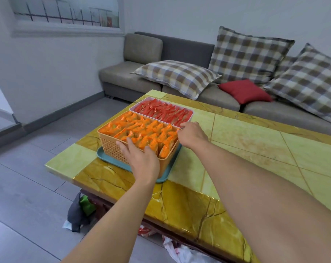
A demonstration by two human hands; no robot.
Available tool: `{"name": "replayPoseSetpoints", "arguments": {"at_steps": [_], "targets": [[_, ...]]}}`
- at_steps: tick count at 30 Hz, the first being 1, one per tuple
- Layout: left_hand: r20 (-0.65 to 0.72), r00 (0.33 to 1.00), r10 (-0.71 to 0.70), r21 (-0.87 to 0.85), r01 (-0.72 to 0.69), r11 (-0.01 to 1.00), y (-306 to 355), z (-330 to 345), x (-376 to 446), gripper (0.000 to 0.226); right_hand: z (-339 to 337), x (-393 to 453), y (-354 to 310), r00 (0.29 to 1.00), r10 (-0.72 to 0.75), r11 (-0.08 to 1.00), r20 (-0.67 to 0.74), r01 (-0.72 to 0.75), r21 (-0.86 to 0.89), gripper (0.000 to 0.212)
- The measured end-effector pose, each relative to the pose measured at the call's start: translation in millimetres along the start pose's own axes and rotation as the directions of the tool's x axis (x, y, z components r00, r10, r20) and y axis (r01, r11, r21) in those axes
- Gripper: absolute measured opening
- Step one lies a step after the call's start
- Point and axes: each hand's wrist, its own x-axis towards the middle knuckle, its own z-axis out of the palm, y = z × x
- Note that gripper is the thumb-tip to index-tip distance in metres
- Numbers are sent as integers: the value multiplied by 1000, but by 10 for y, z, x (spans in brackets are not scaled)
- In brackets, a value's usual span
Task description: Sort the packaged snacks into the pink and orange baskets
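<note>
Orange basket (114, 149), full of orange snack packets (141, 132), is sitting on a teal tray (111, 161) at the table's (255, 141) 9 o'clock side. Pink basket (190, 113) with red packets (163, 111) is adjoining at 1 o'clock. Left hand (141, 160) is resting on the near rim, fingers spread. Right hand (192, 134) is touching the right rim; finger position cannot be determined.

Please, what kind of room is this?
Most likely a home living room: a grey sofa with checked cushions stands behind a low marble-patterned coffee table.
</note>
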Motion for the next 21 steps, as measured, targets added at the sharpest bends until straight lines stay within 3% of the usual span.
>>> {"name": "replayPoseSetpoints", "arguments": {"at_steps": [14,17,21], "targets": [[-15,1000,-5,-16,4,1000,1,56,-39,63,115,139,96,991,-59,998,121,54,42,35],[-47,998,-45,-62,42,997,36,68,-41,63,32,99,119,975,-91,989,201,65,132,42],[-91,993,-72,-83,64,994,111,134,-90,66,-182,-71,229,951,-183,982,250,166,86,50]]}}
